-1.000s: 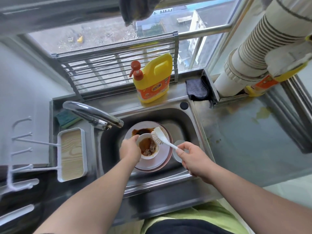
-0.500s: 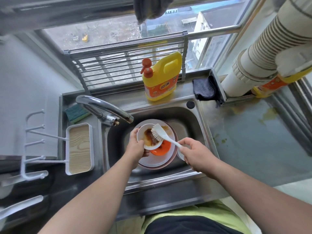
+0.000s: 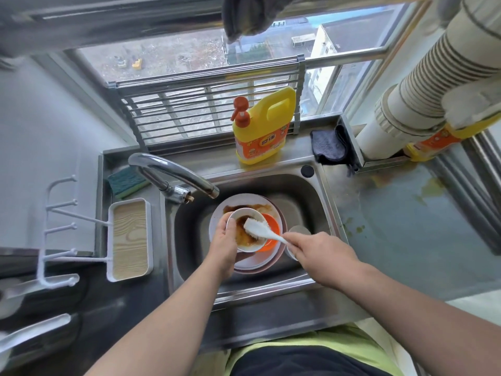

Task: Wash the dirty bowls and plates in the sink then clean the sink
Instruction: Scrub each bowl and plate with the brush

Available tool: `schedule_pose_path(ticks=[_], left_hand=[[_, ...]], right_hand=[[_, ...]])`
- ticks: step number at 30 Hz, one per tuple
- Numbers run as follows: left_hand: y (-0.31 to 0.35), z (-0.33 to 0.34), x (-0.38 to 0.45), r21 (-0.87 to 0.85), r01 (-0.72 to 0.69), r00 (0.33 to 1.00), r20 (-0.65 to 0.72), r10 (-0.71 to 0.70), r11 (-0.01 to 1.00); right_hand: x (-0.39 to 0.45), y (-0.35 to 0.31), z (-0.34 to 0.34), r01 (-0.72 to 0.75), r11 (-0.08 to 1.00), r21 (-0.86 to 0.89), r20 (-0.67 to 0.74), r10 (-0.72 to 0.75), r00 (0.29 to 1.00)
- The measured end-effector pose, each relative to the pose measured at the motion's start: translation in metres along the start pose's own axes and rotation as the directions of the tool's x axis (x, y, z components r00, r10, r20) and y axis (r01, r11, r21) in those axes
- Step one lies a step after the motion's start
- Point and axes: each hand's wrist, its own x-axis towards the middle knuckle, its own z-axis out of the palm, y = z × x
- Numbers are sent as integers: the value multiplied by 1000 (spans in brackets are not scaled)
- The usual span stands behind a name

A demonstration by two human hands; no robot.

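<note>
In the steel sink (image 3: 306,202) lies a stack of plates (image 3: 244,263), the top white one smeared with brown sauce, and an orange dish (image 3: 271,226) sits on it. My left hand (image 3: 223,244) grips a small white bowl (image 3: 245,246) by its left rim, tilted above the plates, its inside coated brown. My right hand (image 3: 318,252) holds the handle of a white dish brush (image 3: 257,228), and the bristle head lies inside the bowl. Another small white bowl (image 3: 298,230) sits in the sink partly hidden behind my right hand.
The faucet (image 3: 173,175) arches over the sink's left side. A yellow detergent bottle (image 3: 261,128) stands on the back ledge, a dark cloth (image 3: 326,146) to its right, a green sponge (image 3: 126,183) at the left. A wood-patterned tray (image 3: 130,240) sits left; the stained counter (image 3: 406,226) lies right.
The bowl has been lifted and tilted off the plates, uncovering the orange dish. The brush has gone down into the bowl and my right hand has moved closer to it.
</note>
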Motion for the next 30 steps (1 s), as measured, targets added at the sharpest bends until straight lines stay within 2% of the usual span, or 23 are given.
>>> schedule_pose_path(ticks=[2,5,6,9,11,14,16,19,21,24,26,28,30], left_hand=[[-1,11,-6,-42,34,999,9,-34,999],[-6,27,-14,-156,143,989,-10,-147,977],[-9,30,-16,-194,176,983,-9,-181,965],[-17,29,-15,-190,196,978,-33,-206,962],[-16,25,-11,-142,176,980,-73,-188,974],[-14,29,-12,-156,212,971,-78,-226,965],[-17,36,-18,-216,228,967,-60,-246,949],[-20,37,-18,-222,213,971,-63,-232,952],[-17,33,-10,-143,187,973,-112,-204,972],[-15,34,-4,-124,221,962,-136,-238,967],[-14,41,-12,-207,265,952,-100,-289,942],[-12,45,-17,-254,279,949,-72,-306,926],[-9,41,-12,-193,242,959,-102,-265,951]], right_hand=[[-8,-10,5,15,999,-36,33,-14,999],[-8,-23,15,6,994,111,47,-11,999],[-2,-24,16,-4,994,108,25,1,1000],[4,-16,8,-78,996,-38,-43,77,996],[-4,-13,6,-98,994,-49,6,98,995],[-12,-27,11,-104,983,153,150,81,985],[-3,-35,14,-117,957,265,150,79,986],[6,-25,11,-138,989,59,9,138,990],[1,-15,10,-141,990,-16,8,141,990],[-5,-25,11,-135,963,233,166,98,981],[3,-33,11,-164,914,370,170,107,980],[10,-29,5,-163,952,260,81,146,986],[3,-16,-1,-178,977,116,30,176,984]])
